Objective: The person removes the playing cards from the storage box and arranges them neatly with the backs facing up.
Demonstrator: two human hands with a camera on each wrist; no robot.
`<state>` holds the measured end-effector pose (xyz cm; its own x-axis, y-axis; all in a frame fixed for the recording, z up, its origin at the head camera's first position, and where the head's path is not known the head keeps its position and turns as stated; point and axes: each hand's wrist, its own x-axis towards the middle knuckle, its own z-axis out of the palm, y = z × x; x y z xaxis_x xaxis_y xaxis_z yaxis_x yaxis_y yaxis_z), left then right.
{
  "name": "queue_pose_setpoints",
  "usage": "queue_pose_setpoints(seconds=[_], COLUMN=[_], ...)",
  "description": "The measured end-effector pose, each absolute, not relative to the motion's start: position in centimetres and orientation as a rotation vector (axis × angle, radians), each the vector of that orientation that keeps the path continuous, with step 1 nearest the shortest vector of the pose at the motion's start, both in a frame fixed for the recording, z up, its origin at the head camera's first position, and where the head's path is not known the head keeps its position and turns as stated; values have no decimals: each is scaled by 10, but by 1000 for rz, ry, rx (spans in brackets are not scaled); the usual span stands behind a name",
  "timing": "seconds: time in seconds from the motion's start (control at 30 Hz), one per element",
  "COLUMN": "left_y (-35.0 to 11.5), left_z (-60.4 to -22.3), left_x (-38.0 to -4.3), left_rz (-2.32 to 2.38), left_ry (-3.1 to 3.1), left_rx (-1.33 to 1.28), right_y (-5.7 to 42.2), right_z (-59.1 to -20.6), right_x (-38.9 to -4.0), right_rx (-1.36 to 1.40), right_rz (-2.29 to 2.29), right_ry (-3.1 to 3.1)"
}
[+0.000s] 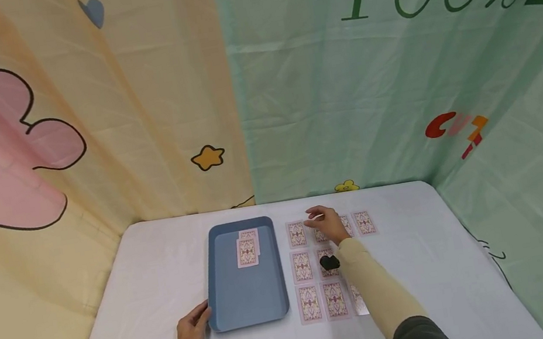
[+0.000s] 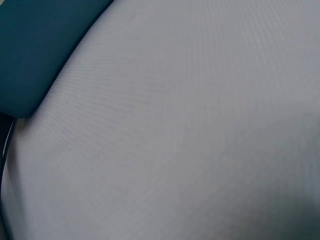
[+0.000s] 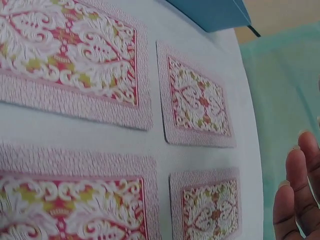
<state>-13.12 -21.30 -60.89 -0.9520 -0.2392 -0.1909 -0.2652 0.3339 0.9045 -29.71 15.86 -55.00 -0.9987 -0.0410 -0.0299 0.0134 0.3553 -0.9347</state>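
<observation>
My left hand (image 1: 190, 338) holds the near left edge of a blue tray (image 1: 252, 315); its fingers are out of sight in the left wrist view. Two patterned playing cards (image 1: 247, 253) lie overlapping, backs up, toward the tray's far end. Over the back row of cards to the right of the tray is my right hand (image 1: 328, 224), its fingers loosely bent. No card shows between those fingers (image 3: 296, 165) in the right wrist view. A back-row card (image 1: 321, 235) is partly hidden beneath the hand.
More face-down cards (image 1: 302, 266) lie in rows on the white table (image 1: 455, 282); my right forearm covers part of them. Just right of the tray's rim stands the leftmost column. Printed curtains (image 1: 324, 96) hang behind the table and along its sides.
</observation>
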Motion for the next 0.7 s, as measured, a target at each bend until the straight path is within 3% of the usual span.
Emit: queue_pose_setpoints(seconds=[0.7], left_y=[-214], left_z=[-611], left_x=[-129], left_rz=[1751], left_ry=[2582], left_rx=[-461], right_y=[69], right_z=[-549], right_x=[-300], right_rx=[-198], right_rz=[-1763], right_ry=[2437])
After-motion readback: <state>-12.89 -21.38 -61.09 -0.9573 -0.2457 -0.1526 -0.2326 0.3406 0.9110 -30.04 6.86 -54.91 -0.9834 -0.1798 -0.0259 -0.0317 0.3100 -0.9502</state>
